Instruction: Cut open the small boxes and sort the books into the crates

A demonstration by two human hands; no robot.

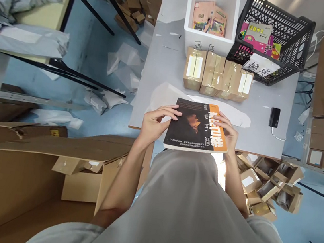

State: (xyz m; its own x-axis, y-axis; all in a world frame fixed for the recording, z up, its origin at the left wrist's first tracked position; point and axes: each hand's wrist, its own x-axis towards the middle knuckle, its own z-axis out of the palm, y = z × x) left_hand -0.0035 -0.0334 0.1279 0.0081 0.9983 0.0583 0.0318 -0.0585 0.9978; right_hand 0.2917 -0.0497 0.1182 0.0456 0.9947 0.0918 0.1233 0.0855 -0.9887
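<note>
A black and orange paperback book (182,134) is held flat between my two hands at the table's near edge, its cover facing up. My left hand (157,123) grips the book's left side, fingers on the cover and thumb near the edge. On the opposite side, my right hand (226,132) has its fingers over the orange strip; its thumb is hidden. Crumpled white wrapping (166,94) lies on the table behind the book.
Several taped cardboard boxes (213,74) stand in a row beyond the book. Behind them are a white bin (207,43) and a black crate (293,47), both holding books. A phone (274,117) with a cable lies right. A large open carton (13,193) stands left.
</note>
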